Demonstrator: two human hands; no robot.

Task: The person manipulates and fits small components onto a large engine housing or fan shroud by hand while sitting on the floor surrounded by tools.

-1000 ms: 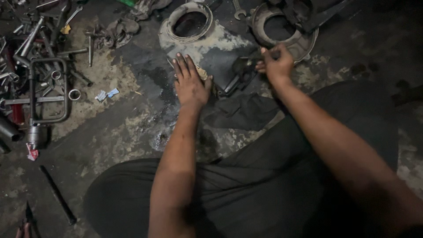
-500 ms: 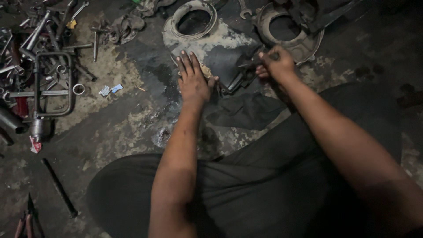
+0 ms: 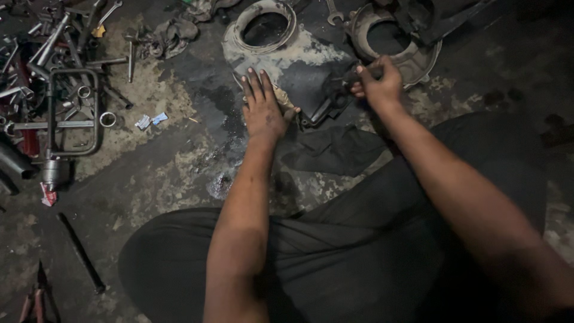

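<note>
My left hand (image 3: 263, 107) lies flat, fingers spread, pressing a small tan scrap against the near edge of a grimy metal engine cover (image 3: 311, 69) on the oily floor. My right hand (image 3: 376, 81) is closed around a dark handle-like tool at the cover's right side, just below a round opening (image 3: 388, 36) in the casting. What the tool's tip touches is hidden by the hand. A second ring-shaped opening (image 3: 264, 27) sits at the cover's far left. A dark rag (image 3: 335, 149) lies on the floor below the cover, between my forearms.
A heap of wrenches, sockets and a metal frame (image 3: 66, 107) fills the far left. A black rod (image 3: 81, 251) and red-handled pliers (image 3: 33, 302) lie at the lower left. A spanner (image 3: 332, 12) rests at the top. My dark-trousered legs (image 3: 359, 257) fill the foreground.
The view has shifted slightly, so the cover and tools sit a little lower and to the right. Both hands keep their grip and position on the cover.
</note>
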